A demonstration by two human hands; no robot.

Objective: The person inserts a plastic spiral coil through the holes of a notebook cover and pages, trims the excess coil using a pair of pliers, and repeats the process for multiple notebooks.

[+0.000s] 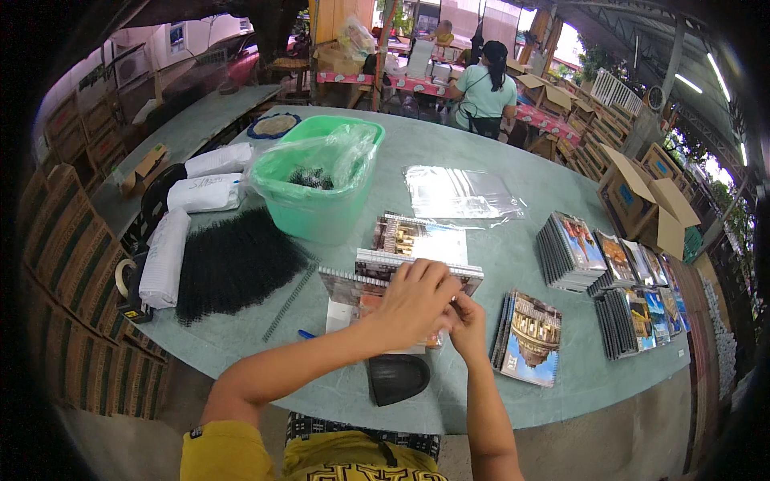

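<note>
At the middle of the table a notebook (373, 262) stands on edge, its top edge toward me. My left hand (419, 295) curls over that edge and grips it. Close beside, my right hand (468, 322) pinches its fingers together at the notebook's right end; what lies between the fingertips is hidden. A second notebook (346, 284) leans to the left, partly covered by my left forearm. Behind them lies a pile of picture-covered notebooks (399, 232). One loose black binding coil (290, 305) rests left of my hands, near a blue pen (306, 334).
A green tub (325, 210) with a plastic bag stands behind a heap of black coils (233, 264). White rolls (164, 260) lie at left. Clear plastic sleeves (457, 192) lie farther back. Notebook stacks (529, 341) stand at right; a black pad (399, 379) lies near me. Another person (485, 92) sits beyond.
</note>
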